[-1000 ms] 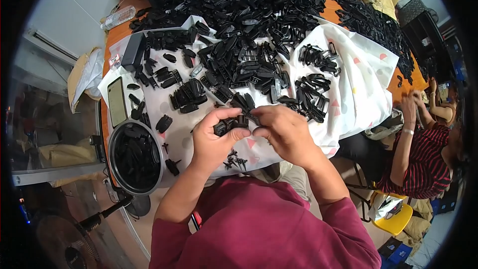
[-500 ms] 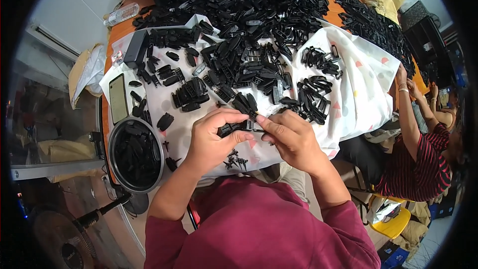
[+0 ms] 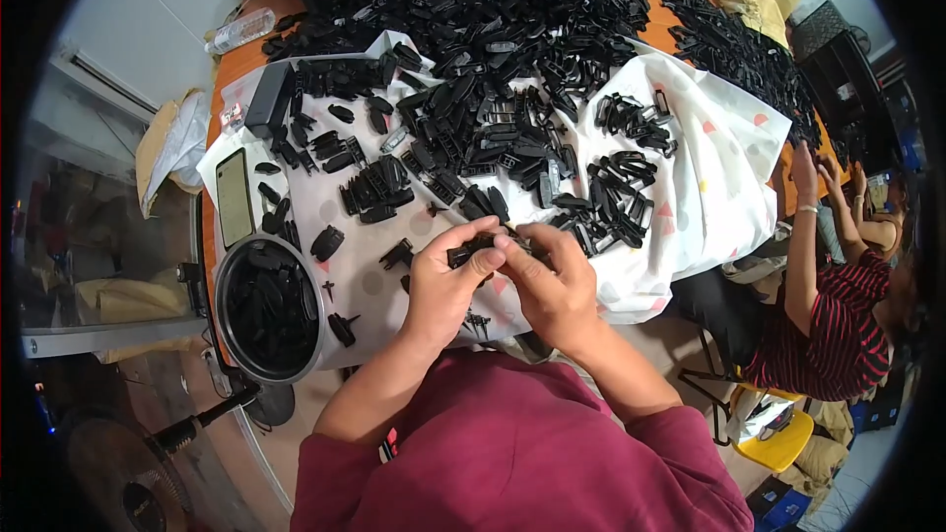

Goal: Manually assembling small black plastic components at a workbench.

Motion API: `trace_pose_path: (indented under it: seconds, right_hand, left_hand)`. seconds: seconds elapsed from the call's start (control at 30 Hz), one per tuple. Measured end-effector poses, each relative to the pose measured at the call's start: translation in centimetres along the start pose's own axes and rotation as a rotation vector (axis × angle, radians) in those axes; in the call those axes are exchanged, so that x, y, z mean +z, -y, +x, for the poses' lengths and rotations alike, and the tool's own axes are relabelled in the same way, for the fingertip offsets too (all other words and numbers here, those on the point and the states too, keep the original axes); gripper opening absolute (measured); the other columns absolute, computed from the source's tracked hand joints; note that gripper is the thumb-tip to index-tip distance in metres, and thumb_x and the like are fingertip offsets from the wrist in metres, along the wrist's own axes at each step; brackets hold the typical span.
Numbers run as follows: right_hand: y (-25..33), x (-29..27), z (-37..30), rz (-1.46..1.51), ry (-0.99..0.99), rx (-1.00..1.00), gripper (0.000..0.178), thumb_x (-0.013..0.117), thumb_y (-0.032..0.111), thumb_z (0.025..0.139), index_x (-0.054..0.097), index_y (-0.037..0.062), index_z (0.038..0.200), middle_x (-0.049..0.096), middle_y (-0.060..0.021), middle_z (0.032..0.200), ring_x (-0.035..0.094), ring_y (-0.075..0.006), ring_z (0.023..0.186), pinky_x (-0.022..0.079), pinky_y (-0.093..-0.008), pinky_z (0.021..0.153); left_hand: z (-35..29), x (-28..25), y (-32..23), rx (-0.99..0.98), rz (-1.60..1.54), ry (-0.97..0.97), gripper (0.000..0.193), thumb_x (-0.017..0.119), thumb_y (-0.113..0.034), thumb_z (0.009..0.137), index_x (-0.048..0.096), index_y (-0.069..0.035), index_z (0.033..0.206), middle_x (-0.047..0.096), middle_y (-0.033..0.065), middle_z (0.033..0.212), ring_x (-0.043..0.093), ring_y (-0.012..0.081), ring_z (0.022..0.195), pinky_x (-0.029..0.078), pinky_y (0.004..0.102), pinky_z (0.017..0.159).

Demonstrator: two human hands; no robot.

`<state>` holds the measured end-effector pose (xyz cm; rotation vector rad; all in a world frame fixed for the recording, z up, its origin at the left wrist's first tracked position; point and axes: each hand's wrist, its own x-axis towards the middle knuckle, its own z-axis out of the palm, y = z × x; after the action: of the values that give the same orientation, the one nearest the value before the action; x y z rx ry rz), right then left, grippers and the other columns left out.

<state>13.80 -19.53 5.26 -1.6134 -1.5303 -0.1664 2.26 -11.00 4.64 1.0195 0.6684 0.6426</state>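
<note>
Close together over the near edge of the cloth, my left hand and my right hand are closed around one small black plastic part. Both thumbs press on it, nearly touching, and the fingers hide most of its shape. Beyond my fingertips lies a heap of similar black plastic parts, several with slotted frames. A loose black part lies left of my left hand. Some tiny black pieces rest on the cloth between my forearms.
A metal bowl of black parts stands at the left, below a phone and a dark box. Patterned white cloth covers the table. A fan is at lower left. At right sits a person in a striped shirt.
My hands have come closer together, with the right moving left and both wrapping the part. A loose part left of my left hand is now uncovered. The other person's arm has shifted.
</note>
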Motion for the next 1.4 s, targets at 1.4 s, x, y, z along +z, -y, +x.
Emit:
trace_pose_path:
  seconds: [1.4]
  right_hand:
    - [-4.4,-0.4,-1.0,-0.428,0.546,0.116,0.023,0.060,0.005,0.064,0.066,0.0088,0.086,0.053,-0.0077,0.089,0.049,-0.0264,0.084,0.046,-0.0326,0.068]
  left_hand:
    - [1.6,-9.4,0.8,0.082,0.680,-0.088,0.013,0.066,0.004,0.074,0.056,-0.002,0.079,0.057,-0.0003,0.074,0.051,0.0048,0.065,0.041,0.0180,0.058]
